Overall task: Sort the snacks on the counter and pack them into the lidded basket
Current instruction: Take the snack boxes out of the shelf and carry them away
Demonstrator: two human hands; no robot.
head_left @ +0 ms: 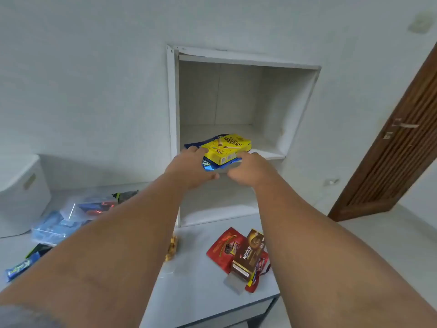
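A yellow snack box [228, 147] lies on top of a blue foil packet [209, 165] at the front ledge of a white wall niche [236, 102]. My left hand [191, 169] grips the left side of this stack, fingers on top and thumb beneath. On the right side, my right hand [248, 170] curls around the packet's edge next to the box. The white lidded basket [23, 192] stands at the far left of the counter, its lid on.
On the grey counter [201, 292] lie a red pouch [222, 245] under a brown Nextar box [248, 256], clear packs with blue contents [71, 216], a blue-green bar [19, 268] and a small golden snack [172, 247]. A brown slatted door [390, 150] stands at right.
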